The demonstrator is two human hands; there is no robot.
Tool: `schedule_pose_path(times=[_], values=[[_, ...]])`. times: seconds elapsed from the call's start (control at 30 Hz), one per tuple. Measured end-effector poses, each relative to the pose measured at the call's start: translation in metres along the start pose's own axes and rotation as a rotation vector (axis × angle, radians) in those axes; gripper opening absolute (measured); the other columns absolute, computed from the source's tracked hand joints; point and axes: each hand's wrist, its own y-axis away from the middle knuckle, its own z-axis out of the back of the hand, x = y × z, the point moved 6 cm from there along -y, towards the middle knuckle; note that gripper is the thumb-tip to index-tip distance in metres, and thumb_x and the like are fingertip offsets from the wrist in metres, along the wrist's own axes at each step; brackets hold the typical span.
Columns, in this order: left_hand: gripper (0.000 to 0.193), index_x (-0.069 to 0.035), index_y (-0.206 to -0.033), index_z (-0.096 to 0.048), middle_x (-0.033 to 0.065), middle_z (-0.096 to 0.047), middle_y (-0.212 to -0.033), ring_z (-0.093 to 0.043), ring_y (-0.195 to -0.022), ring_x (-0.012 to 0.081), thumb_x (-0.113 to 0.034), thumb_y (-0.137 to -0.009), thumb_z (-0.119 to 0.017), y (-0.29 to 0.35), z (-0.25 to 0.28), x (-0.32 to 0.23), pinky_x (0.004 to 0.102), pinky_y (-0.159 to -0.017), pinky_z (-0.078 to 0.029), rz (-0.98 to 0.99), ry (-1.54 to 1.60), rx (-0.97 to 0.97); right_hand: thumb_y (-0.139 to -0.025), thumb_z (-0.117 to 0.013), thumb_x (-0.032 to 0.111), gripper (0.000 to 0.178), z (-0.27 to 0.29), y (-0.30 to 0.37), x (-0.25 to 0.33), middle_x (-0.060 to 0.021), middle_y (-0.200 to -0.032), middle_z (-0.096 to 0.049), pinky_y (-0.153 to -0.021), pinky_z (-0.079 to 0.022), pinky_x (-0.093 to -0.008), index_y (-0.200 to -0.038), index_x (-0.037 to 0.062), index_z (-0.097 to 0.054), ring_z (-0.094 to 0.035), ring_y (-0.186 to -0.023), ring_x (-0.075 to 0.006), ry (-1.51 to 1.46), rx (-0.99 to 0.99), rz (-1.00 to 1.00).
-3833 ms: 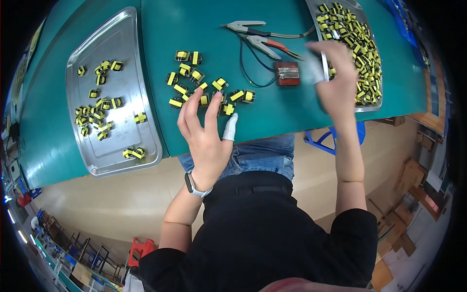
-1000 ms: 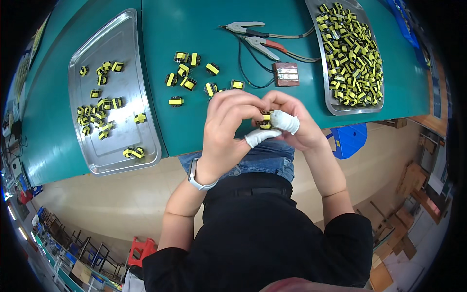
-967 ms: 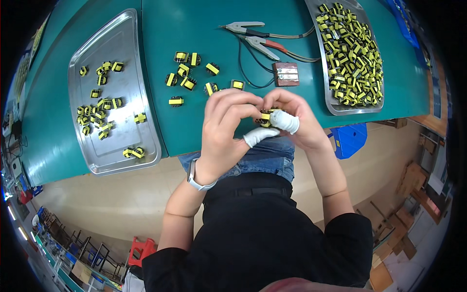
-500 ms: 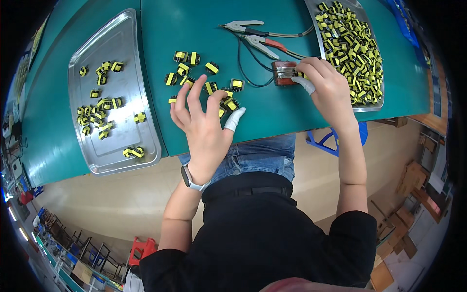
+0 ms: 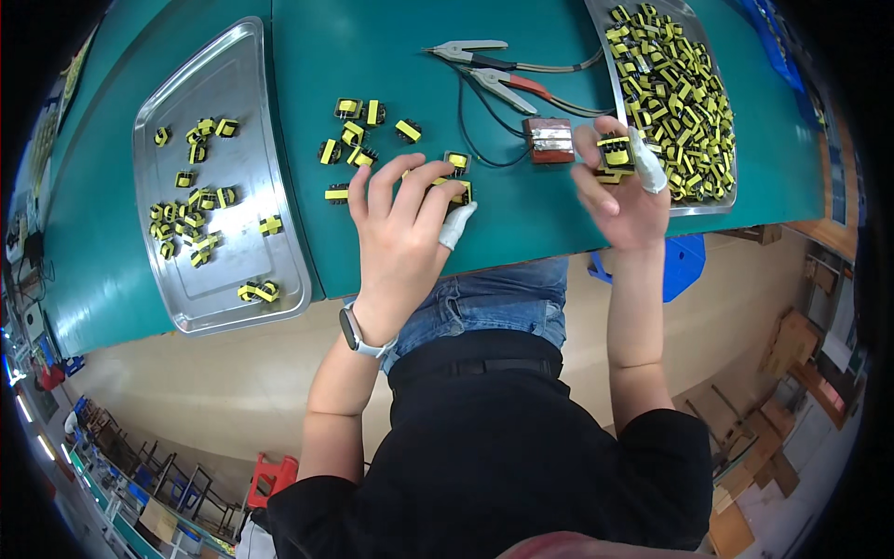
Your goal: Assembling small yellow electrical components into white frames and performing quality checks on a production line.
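Note:
My right hand [image 5: 633, 200] is raised beside the metal-topped test block, holding a small transformer [image 5: 615, 151] with yellow tape and a black pinned bobbin. Another yellow piece shows just beneath it, partly hidden by the fingers. White covering wraps the right thumb. My left hand [image 5: 400, 219] rests on the table, its fingers curled over a few transformers; one transformer [image 5: 463, 193] shows between index finger and white-covered thumb, the others mostly hidden. The reddish-brown block [image 5: 549, 140] has silvery strips on top and nothing lying on it. Several loose transformers [image 5: 352, 133] lie beyond my left hand.
A steel tray [image 5: 223, 312] on the left bears scattered transformers. At the right, another steel tray [image 5: 705, 211] is heaped with them. Two clip leads [image 5: 498, 84] with cables lie behind the block. A blue stool [image 5: 684, 265] stands below the table edge.
My right hand has come off the block, drawn back to the right and turned, carrying the transformer. My left fingers have drawn in over the nearby transformers.

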Motion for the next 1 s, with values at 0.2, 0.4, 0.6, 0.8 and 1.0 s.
schedule_pose_path(times=[0.2, 0.4, 0.6, 0.8, 1.0], values=[[0.025, -0.014, -0.096, -0.07, -0.0051, -0.069, -0.109, -0.06, -0.112, 0.022, -0.015, -0.075, -0.083, -0.005, -0.001, -0.013, 0.046, -0.109, -0.035, -0.066, 0.028, -0.015, -0.107, -0.049, 0.045, 0.043, 0.001, 0.002, -0.024, -0.0185, -0.128, -0.054, -0.056, -0.043, -0.0242, -0.131, 0.0093, -0.052, -0.055, -0.07, -0.0196, -0.168, 0.012, -0.02], [0.025, -0.014, -0.095, -0.068, -0.0031, -0.071, -0.104, -0.061, -0.106, 0.0216, -0.017, -0.074, -0.082, -0.004, 0.008, -0.018, 0.0437, -0.104, -0.038, -0.038, 0.355, -0.129, -0.1, -0.065, 0.041, 0.041, -0.004, 0.005, -0.042, -0.0108, -0.111, -0.053, -0.048, -0.038, -0.0197, -0.12, 0.0081, -0.051, -0.05, -0.062, -0.0125, 0.239, -0.11, -0.104], [0.033, -0.007, -0.103, -0.062, 0.0101, -0.071, -0.11, -0.061, -0.108, 0.0297, -0.013, -0.079, -0.084, -0.001, 0.002, -0.026, 0.0412, -0.095, -0.049, -0.023, 0.742, -0.228, -0.101, -0.062, 0.043, 0.049, -0.03, 0.013, -0.081, -0.0134, -0.1, -0.065, -0.044, -0.047, -0.0197, -0.123, 0.0001, -0.055, -0.062, -0.061, -0.012, 0.039, -0.092, -0.323], [0.045, -0.011, -0.122, -0.064, 0.0106, -0.057, -0.134, -0.052, -0.122, 0.033, -0.015, -0.08, -0.081, -0.004, 0.004, -0.027, 0.0473, -0.106, -0.038, 0.081, 0.431, -0.206, -0.103, -0.061, 0.025, 0.031, -0.017, 0.01, -0.034, -0.0076, -0.094, -0.065, -0.048, -0.043, -0.0224, -0.126, 0.0046, -0.063, -0.057, -0.058, -0.0097, 0.706, -0.382, -0.105], [0.048, -0.013, -0.125, -0.064, 0.0049, -0.058, -0.127, -0.048, -0.125, 0.0311, -0.031, -0.084, -0.082, -0.005, -0.013, -0.013, 0.0568, -0.111, -0.027, 0.251, -0.117, -0.029, -0.096, -0.067, 0.012, 0.019, -0.007, -0.001, 0.022, -0.0037, -0.097, -0.071, -0.054, -0.045, -0.0223, -0.112, 0.0044, -0.073, -0.056, -0.065, -0.0062, 1.429, -0.735, 0.082]])
